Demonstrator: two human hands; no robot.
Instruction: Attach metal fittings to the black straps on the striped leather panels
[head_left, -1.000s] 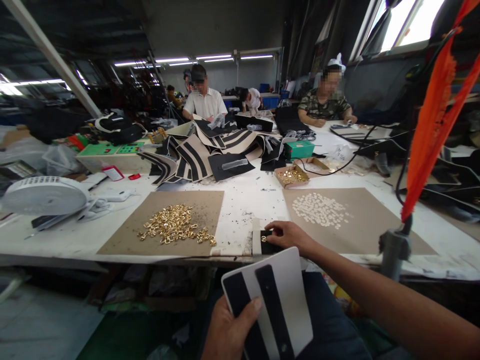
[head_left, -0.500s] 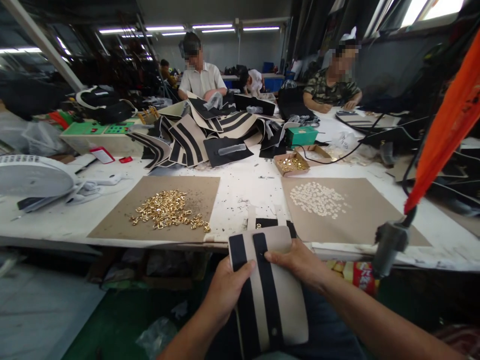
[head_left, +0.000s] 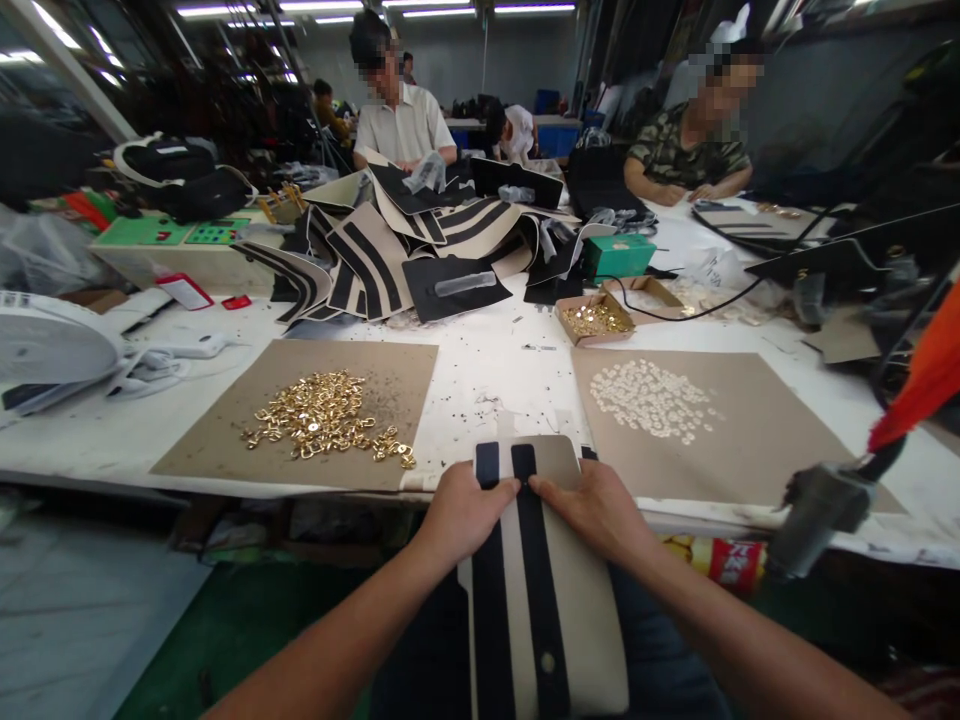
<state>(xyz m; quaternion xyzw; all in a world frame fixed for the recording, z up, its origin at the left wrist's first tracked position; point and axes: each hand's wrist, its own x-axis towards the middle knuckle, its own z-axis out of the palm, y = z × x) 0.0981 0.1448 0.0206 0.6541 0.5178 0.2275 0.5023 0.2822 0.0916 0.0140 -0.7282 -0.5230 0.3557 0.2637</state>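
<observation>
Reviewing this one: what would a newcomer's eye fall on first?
Probably the heap of shiny gold metal fittings on the brown sheet at left. Next, low centre, the left hand and right hand grip a dark-striped beige panel. A bright orange strip shows at the right edge.

Striped panel (head_left: 585,610) now gripped by the right hand (head_left: 602,508) too, thumb (head_left: 550,491) brought beside that of the left hand (head_left: 461,512)!

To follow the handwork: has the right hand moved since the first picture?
Yes. Judged by the table edge, the right hand came nearer, from beyond that edge back onto the panel.
</observation>
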